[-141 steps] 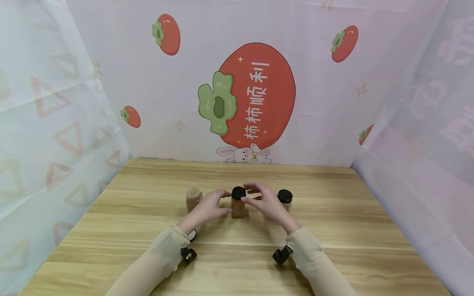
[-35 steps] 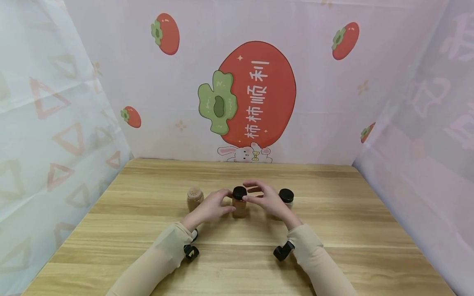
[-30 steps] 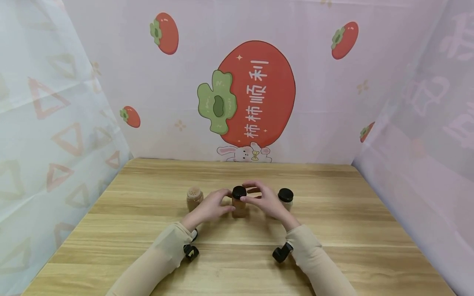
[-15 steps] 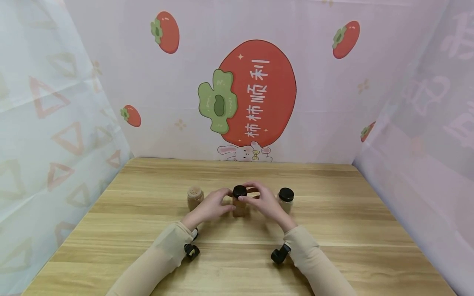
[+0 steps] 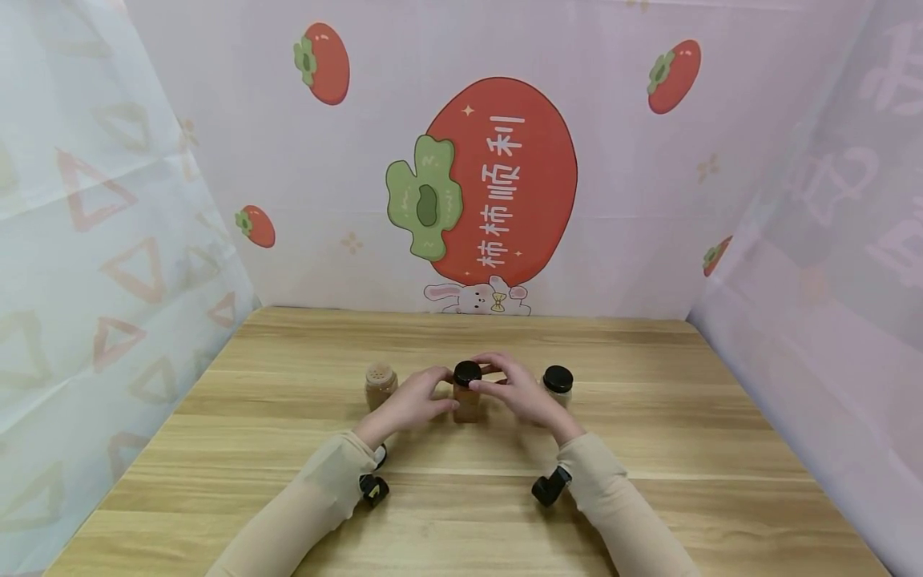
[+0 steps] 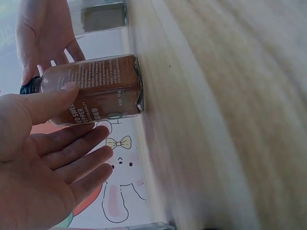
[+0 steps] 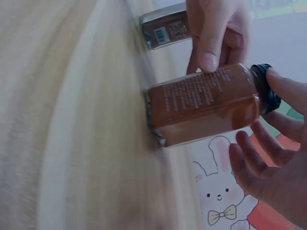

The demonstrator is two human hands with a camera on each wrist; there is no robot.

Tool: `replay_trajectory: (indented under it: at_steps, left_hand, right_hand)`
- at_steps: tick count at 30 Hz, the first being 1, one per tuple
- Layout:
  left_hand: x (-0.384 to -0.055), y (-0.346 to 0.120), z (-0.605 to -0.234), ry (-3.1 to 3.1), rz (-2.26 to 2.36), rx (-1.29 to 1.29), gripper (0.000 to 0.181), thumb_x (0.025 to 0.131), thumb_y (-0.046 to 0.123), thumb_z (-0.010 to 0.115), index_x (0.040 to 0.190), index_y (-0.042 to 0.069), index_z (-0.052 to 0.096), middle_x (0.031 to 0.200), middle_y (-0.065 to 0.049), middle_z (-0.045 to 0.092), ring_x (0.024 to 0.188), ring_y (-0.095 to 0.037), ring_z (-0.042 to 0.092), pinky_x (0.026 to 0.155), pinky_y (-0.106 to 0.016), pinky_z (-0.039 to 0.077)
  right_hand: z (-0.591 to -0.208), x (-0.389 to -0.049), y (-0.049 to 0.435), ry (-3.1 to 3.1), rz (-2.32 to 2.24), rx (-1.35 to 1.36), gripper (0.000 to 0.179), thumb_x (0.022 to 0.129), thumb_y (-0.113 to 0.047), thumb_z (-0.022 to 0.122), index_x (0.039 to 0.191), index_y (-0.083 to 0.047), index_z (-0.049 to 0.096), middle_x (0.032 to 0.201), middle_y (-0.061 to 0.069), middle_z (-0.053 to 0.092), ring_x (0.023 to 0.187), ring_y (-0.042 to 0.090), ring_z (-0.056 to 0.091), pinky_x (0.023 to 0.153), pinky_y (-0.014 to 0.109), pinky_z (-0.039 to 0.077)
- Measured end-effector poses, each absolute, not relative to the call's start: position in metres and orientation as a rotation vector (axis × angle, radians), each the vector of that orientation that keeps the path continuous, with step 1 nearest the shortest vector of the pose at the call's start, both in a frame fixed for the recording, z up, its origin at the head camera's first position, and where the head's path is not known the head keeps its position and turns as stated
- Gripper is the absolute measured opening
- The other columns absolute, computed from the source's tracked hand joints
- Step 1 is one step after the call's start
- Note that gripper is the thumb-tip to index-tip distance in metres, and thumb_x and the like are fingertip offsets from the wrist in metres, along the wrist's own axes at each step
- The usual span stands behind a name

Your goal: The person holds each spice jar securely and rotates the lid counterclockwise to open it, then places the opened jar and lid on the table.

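A square glass spice jar (image 5: 465, 409) of reddish-brown powder stands upright mid-table, its label partly reading "PEPPER" in the left wrist view. My left hand (image 5: 411, 401) holds the jar's body from the left, thumb on the near side and fingers behind. From the right, my right hand (image 5: 525, 393) pinches the black lid (image 5: 467, 372) between thumb and fingers; in the right wrist view the thumb lies on the lid (image 7: 266, 88). The lid sits on the jar's neck. Beyond my left hand stands a lidless jar (image 5: 380, 388) with a perforated shaker top.
A third spice jar (image 5: 558, 381), black-lidded, stands behind my right hand. A round cap (image 5: 380, 456), white inside, lies by my left wrist. The wooden table (image 5: 461, 513) meets printed cloth (image 5: 346, 200) at the back and sides.
My right fingers shift slightly around the lid from frame to frame. The left hand keeps its hold, and the jars stay in nearly the same places.
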State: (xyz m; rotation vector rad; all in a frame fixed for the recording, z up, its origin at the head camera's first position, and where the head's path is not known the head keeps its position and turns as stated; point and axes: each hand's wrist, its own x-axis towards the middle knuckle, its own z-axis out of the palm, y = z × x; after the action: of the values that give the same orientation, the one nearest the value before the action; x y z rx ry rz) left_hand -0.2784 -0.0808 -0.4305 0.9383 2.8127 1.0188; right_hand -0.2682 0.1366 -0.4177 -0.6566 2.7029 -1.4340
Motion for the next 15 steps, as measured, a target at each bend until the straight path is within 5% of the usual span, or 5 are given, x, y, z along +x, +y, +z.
replay_trajectory:
  at_steps: [15]
  left_hand:
    - [-0.2762, -0.0799, -0.4291, 2.808, 0.982, 0.922, 0.040, 0.087, 0.020, 0.069, 0.121, 0.002, 0.057, 0.122, -0.014, 0.061, 0.118, -0.031, 0.055, 0.102, -0.047, 0.043]
  right_hand:
    - [-0.4123, -0.2734, 0.1455, 2.566, -1.333, -0.843, 0.040, 0.095, -0.031, 0.057, 0.134, -0.023, 0.052, 0.137, 0.001, 0.049, 0.123, 0.025, 0.051, 0.100, 0.049, 0.044]
